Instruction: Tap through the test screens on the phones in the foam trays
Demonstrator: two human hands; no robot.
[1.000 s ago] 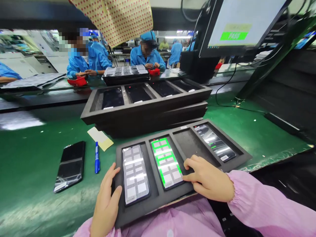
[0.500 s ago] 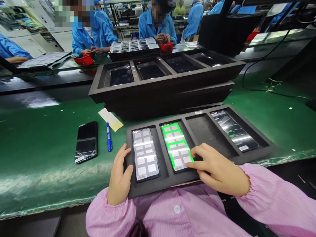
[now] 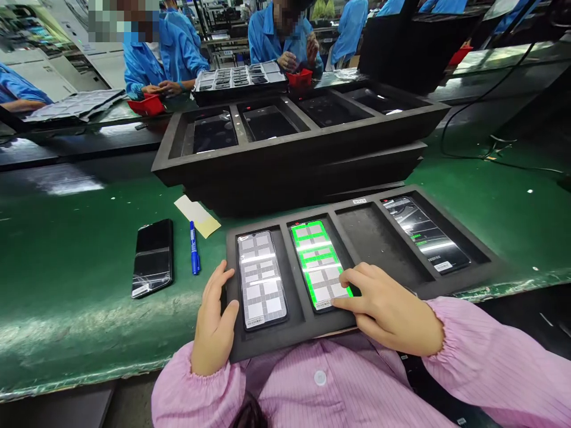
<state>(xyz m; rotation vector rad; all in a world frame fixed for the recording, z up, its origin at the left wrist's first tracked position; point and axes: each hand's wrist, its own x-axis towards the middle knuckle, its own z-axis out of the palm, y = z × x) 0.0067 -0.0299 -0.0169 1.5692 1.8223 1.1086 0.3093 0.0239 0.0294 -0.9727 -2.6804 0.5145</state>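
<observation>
The green surface [image 3: 66, 309] carries a stack of dark trays [image 3: 285, 154] and, nearer the person, a foam tray [image 3: 446, 285] whose third slot sits bare. The camera view has dropped since a second ago; the tray itself has not shifted. The left hand [image 3: 214, 324] still grips the tray's left edge, fingers curled on it. The right hand [image 3: 388, 306], fingers loosely spread, has slid its fingertips down to the lower corner of the green-lit phone [image 3: 317, 261], suggesting testing continues. Left lie a dark phone [image 3: 152, 257] and blue pen [image 3: 193, 248].
</observation>
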